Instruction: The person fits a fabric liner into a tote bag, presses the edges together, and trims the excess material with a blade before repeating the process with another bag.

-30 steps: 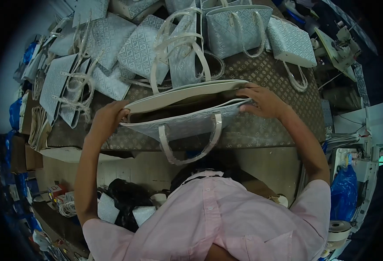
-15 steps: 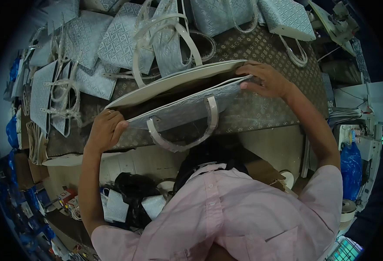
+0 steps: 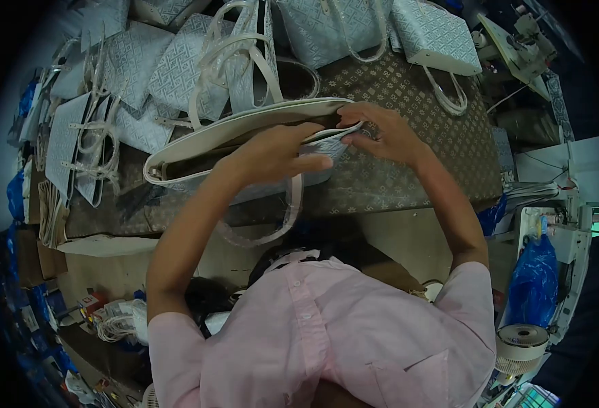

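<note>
A silvery patterned handbag [image 3: 316, 173] with pale trim lies on the worktable, its mouth gaping toward me. One pale strap handle [image 3: 292, 211] hangs over the table's front edge; the other stands up behind the far rim. My right hand [image 3: 384, 132] pinches the bag's right end, thumb outside and fingers at the rim. My left hand [image 3: 272, 156] reaches across the near rim, fingers stretched over the opening and thumb apart on the near side. The bag's left corner is free of any hand. Its inside is dark and partly hidden by my left hand.
Several similar silver bags [image 3: 133, 64] with plastic-wrapped handles crowd the back and left of the brown patterned table [image 3: 408, 183]. Another bag [image 3: 435, 34] lies at the back right. A blue plastic bag [image 3: 534, 279] hangs at the right, above a pale cylindrical object [image 3: 522, 347].
My left hand has let go of the bag's left corner and moved right, over the near rim beside my right hand. My right hand still holds the right end.
</note>
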Demonstrator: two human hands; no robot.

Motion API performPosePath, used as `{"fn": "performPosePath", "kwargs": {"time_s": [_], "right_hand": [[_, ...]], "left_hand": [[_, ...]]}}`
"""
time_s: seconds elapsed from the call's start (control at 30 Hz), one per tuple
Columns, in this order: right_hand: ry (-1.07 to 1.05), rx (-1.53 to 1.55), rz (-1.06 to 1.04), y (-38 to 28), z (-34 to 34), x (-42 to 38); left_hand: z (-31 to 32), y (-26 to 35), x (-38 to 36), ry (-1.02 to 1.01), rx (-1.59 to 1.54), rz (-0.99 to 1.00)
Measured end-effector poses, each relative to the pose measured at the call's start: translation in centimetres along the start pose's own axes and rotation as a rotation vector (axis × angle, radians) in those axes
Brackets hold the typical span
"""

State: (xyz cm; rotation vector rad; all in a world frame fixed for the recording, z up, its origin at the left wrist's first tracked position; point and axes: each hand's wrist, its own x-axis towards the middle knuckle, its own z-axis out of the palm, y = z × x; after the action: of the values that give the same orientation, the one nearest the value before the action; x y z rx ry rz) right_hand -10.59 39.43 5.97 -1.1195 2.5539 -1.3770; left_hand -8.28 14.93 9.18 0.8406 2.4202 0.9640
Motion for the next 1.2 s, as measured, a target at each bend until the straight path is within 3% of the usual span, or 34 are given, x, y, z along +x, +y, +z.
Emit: {"fn": "performPosePath", "kwargs": {"time_s": [0.23, 0.5, 0.73, 0.8, 1.03, 1.13, 1.2], "right_hand": [[-0.076, -0.003, -0.126, 1.1, -0.4, 0.1], [-0.046, -0.077, -0.315, 2.3, -0.5, 0.5], [-0.027, -0.061, -0.378, 2.6, 0.1, 0.0], [0.111, -0.034, -0.41, 2.2, 0.6, -0.2], [0.075, -0.094, -0.362, 2.2, 0.9, -1.0], [0.048, -0.118, -0.308, 1.5, 0.9, -0.4], [0.023, -0.331, -0.408, -0.3, 0.8, 0.4]], "left_hand": [[1.4, 1.0, 2.3, -0.048, 0.107, -0.023], [1.9, 0.7, 2.1, 0.041, 0.16, 0.041], [2.8, 1.0, 2.0, 0.041, 0.354, 0.035], [3.3, 0.9, 2.0, 0.11, 0.507, 0.081], [3.6, 1.0, 1.7, 0.104, 0.558, 0.045], [3.9, -0.3, -1.4, 0.316, 0.548, 0.102], [3.8, -0.3, -2.4, 0.416, 0.561, 0.063]]}}
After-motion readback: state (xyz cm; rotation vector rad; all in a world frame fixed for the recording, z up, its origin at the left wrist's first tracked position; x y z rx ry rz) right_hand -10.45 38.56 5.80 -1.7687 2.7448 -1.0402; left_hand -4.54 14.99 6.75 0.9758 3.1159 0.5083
